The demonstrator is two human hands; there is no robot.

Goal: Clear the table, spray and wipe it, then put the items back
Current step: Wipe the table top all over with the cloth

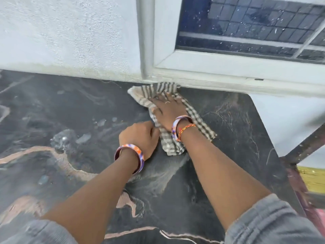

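Both hands work a checked cloth (168, 120) on the dark table (70, 111).

The tabletop (52, 110) under my arms looks like dark veined stone, smooth, wet and streaked in patches. My cloth (168, 138) is woven checked cotton, soft and matt. The wall (70, 32) is rough painted plaster; my bangles (130, 155) look like glossy plastic.

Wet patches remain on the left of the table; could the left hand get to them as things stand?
Probably yes: the wet patches lie just left of the left hand, with bare table between, though it now grips the cloth.
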